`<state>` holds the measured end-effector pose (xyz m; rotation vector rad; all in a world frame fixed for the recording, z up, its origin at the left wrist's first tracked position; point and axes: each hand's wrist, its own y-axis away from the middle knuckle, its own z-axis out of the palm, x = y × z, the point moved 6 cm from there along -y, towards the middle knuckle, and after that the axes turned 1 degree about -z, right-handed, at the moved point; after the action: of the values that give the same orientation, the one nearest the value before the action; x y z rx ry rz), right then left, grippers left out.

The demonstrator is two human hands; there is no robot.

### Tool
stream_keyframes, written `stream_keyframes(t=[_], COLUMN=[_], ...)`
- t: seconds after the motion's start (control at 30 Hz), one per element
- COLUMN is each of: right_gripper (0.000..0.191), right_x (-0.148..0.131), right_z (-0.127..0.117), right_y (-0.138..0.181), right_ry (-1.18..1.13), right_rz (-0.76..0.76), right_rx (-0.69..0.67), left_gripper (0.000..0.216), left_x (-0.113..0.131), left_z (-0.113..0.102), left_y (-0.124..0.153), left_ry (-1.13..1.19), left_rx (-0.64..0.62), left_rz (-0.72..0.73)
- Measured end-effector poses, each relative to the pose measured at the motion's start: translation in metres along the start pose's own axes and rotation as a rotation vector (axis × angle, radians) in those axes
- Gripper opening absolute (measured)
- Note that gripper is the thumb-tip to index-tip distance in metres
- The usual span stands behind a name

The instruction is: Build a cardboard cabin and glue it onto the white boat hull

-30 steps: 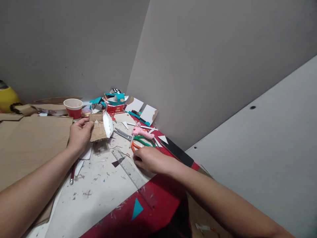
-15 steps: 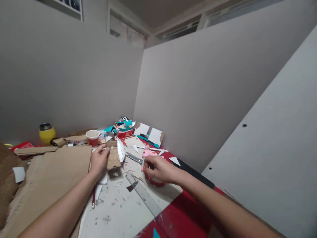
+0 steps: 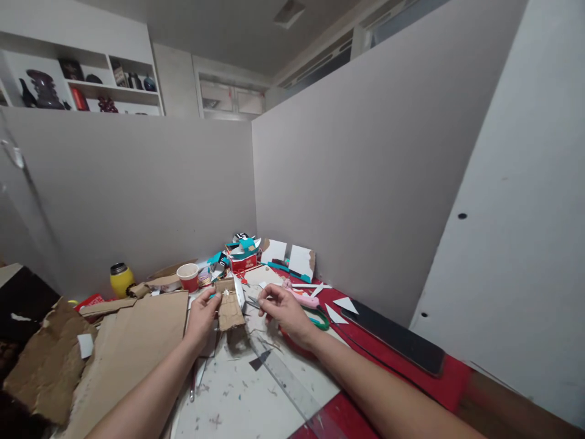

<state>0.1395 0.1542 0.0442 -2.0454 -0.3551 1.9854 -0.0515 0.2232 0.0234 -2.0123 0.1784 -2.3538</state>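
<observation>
My left hand [image 3: 202,318] grips a small brown cardboard piece [image 3: 229,310] with a white flap [image 3: 238,294] standing on its right side, held just above the table. My right hand [image 3: 284,314] is close to that piece, its fingers pinched on something thin that I cannot make out. Behind my right hand lie a pink glue gun [image 3: 302,297] and green-handled scissors [image 3: 319,318]. A clear ruler [image 3: 287,382] runs diagonally on the white table surface [image 3: 237,402] below both hands.
A large cardboard sheet [image 3: 132,341] lies left. A red paper cup [image 3: 188,277], a yellow flask [image 3: 120,280] and a heap of teal, red and white scraps [image 3: 242,253] sit at the back. A black strip [image 3: 395,335] lies on the red mat [image 3: 388,360]. Grey partitions enclose the desk.
The camera has tilted up, so shelves and ceiling show. My right hand left the table by the scissors and rose toward the cardboard piece, fingers pinched. My left hand kept its hold.
</observation>
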Motion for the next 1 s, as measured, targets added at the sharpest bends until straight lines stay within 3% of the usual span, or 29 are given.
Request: stream_keyframes(t=[0.13,0.27,0.57,0.8,1.0], right_gripper=[0.023,0.026,0.009,0.004,0.008], right_x=[-0.004,-0.007,-0.014,-0.012,-0.017], right_z=[0.004,0.015,0.019,0.019,0.009], right_y=[0.002,0.009,0.020,0.021,0.020], right_ry=[-0.081,-0.130,0.245,0.209,0.325], right_rz=[-0.020,-0.013,-0.239,-0.230,-0.256], right_rx=[-0.065,-0.185,-0.248,-0.223,-0.077], left_gripper=[0.051,0.053,0.041,0.047,0.055], left_x=[0.004,0.009,0.017,0.010,0.010], left_z=[0.009,0.013,0.014,0.017,0.035], left_y=[0.005,0.010,0.023,0.021,0.033], left_ry=[-0.004,-0.004,0.008,0.022,0.051], left_rx=[-0.059,-0.041,0.024,0.016,-0.136], left_rz=[0.015,0.086,0.223,0.152,-0.004])
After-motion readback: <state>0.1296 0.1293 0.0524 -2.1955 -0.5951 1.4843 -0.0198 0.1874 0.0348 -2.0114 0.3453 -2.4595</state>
